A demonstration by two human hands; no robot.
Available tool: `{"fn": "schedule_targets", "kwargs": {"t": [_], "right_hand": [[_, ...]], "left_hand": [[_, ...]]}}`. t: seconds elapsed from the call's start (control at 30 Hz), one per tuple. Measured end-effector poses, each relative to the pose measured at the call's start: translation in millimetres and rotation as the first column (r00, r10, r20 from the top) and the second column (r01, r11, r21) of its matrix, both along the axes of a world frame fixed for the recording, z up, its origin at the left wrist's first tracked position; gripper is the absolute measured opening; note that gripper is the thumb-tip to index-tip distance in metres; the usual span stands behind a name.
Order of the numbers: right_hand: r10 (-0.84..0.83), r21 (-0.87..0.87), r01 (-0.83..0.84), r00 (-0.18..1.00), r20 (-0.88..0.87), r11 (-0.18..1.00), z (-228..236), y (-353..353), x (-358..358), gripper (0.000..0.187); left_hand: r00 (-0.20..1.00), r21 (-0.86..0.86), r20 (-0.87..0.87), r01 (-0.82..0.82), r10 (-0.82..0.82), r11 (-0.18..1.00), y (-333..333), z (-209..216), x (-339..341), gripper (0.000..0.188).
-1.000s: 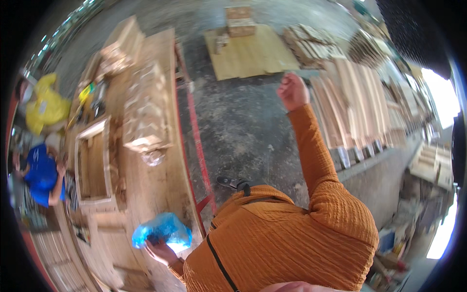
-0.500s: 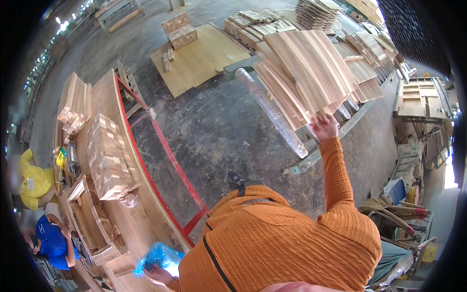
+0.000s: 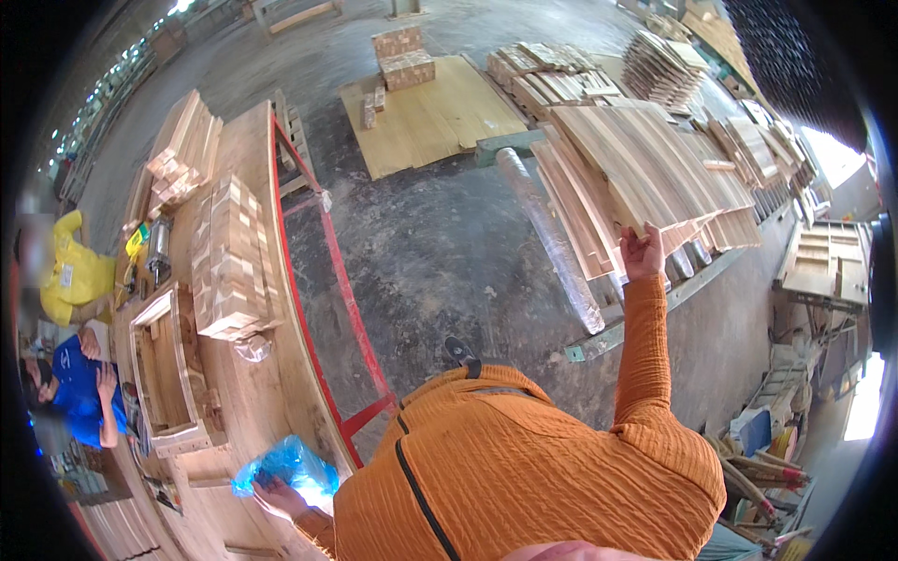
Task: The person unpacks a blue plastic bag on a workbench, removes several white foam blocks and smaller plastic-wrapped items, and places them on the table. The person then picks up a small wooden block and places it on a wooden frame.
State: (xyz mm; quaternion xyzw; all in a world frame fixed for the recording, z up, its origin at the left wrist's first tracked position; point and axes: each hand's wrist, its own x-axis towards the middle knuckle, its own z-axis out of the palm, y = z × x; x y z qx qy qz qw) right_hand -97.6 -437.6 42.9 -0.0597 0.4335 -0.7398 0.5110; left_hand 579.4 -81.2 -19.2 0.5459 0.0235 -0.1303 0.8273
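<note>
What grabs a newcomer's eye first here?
Probably the bright orange top filling the lower middle, then the shiny blue plastic at the left hand, lower left. Right of centre, the right hand is by the near edge of the stacked wooden panels.

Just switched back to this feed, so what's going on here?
The person's left hand is against a blue plastic bag at the workbench. The right hand is at the near edge of the stacked wooden panels; contact is unclear. A co-worker in yellow and another in blue are across the workbench.
</note>
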Motion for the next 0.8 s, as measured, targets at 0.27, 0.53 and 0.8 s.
{"fn": "schedule_targets", "kwargs": {"t": [0.27, 0.53, 0.8], "right_hand": [[-0.074, -0.049, 0.072, 0.996, -0.042, 0.996, 9.8, -24.3, -24.7, 0.045], [-0.017, -0.323, -0.012, 0.996, -0.089, 0.946, 57.5, -28.5, -6.4, 0.043], [0.222, -0.463, -0.287, 0.956, -0.191, 0.839, 122.2, -9.1, 114.5, 0.042]], "left_hand": [[1.0, -0.032, 0.0, 0.019, -0.019, 0.999, 6.1, -1.2, -8.2, 0.019], [0.999, -0.137, -0.002, 0.047, -0.047, 0.989, 16.8, -4.7, -0.9, 0.016], [0.999, -0.102, 0.032, -0.008, 0.011, 0.995, 17.4, -2.5, 1.3, 0.015]]}}
